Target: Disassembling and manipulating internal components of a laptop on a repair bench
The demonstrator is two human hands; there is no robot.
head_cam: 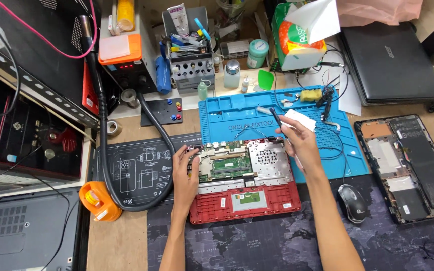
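An opened red laptop base point(242, 200) lies in front of me with its green circuit board point(227, 165) and silver metal parts exposed. My left hand point(184, 170) rests on the left edge of the red base, fingers touching the board's corner. My right hand point(300, 138) hovers over the base's upper right corner and grips a thin black tool point(276, 119), tip pointing up and away. A small white card or paper point(300, 120) sits just behind that hand on the blue mat.
A blue silicone work mat point(227, 113) holds wires and a yellow sponge point(311, 95). A black hose point(106, 150) curves at left beside an orange cup point(99, 200). Right: a black mouse point(352, 203), an open laptop bottom point(408, 165), a closed black laptop point(390, 60). Tool rack point(192, 65) behind.
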